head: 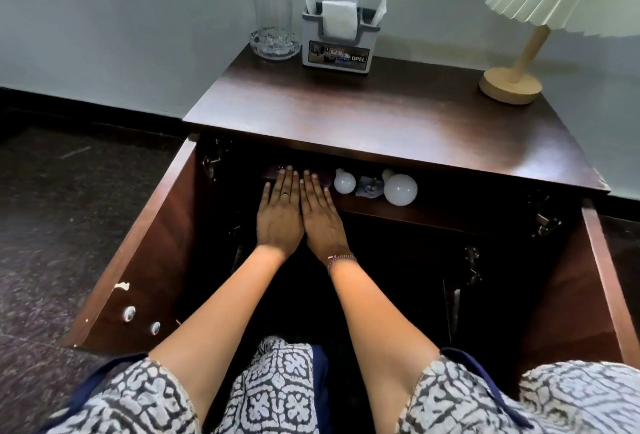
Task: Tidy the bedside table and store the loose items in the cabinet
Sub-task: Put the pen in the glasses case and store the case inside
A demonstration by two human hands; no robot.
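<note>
Both your hands lie flat with straight fingers, gripping nothing: the left hand (278, 213) and right hand (322, 215) sit side by side, fingertips on a dark flat item (272, 172) at the left of the cabinet shelf (443, 213). What that item is I cannot tell.

It looks like you are seating it on the shelf. Push evenly with both palms so it slides straight back and does not twist. Watch your right side: the small bulb (344, 181) sits just beside the item, then a clear wrapper (370, 187) and the large bulb (400, 190). Bulbs roll and break, so I would avoid any sideways shove.

The tabletop (381, 114) is dark wood, likely smooth. At its back stand a glass (271, 7) in an ashtray (275, 47) and a tissue holder (336, 49); a lamp (512, 85) is at the right. Both doors, left (145, 243) and right (595, 277), stand wide open. The floor (69, 191) is dark and speckled, the wall (104, 17) pale.
</note>
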